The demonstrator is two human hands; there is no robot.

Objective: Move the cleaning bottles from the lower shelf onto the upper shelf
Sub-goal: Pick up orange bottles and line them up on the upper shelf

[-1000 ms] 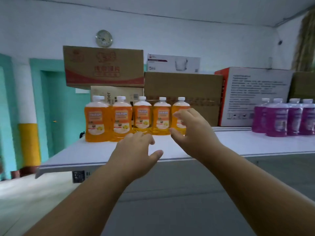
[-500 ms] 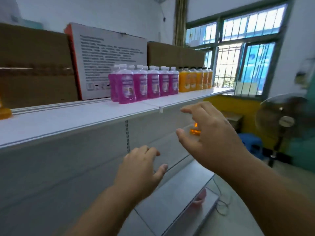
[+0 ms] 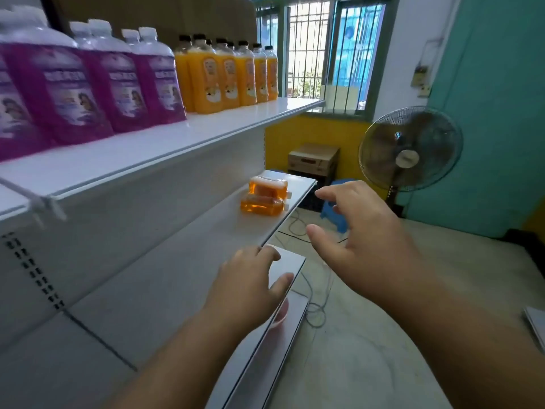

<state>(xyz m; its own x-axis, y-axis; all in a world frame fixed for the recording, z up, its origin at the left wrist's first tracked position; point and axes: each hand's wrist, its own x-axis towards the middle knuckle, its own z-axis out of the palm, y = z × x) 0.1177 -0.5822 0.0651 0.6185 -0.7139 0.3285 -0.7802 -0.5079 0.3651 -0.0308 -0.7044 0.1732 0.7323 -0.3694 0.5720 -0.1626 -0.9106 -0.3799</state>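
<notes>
Two orange cleaning bottles [image 3: 264, 196] lie on their sides at the far end of the lower shelf [image 3: 188, 261], white caps pointing right. The upper shelf [image 3: 206, 125] carries a row of purple bottles [image 3: 88, 84] and, further along, a row of orange bottles [image 3: 227, 78] with dark caps. My right hand [image 3: 362, 237] hovers in the air, fingers spread, a short way to the right of the lying bottles and holds nothing. My left hand [image 3: 250, 284] is lower, over the lower shelf's front edge, fingers relaxed and holding nothing.
A standing fan [image 3: 410, 149] is at the right by the teal wall. A cardboard box [image 3: 314, 157], a blue stool [image 3: 336, 214] and loose cables [image 3: 315, 305] sit on the floor beyond the shelf end. A barred window [image 3: 324, 48] is behind.
The view has swung right and down from the left end of the upper shelf to the lower shelf's far end. Both hands have stayed out in front, holding nothing.
</notes>
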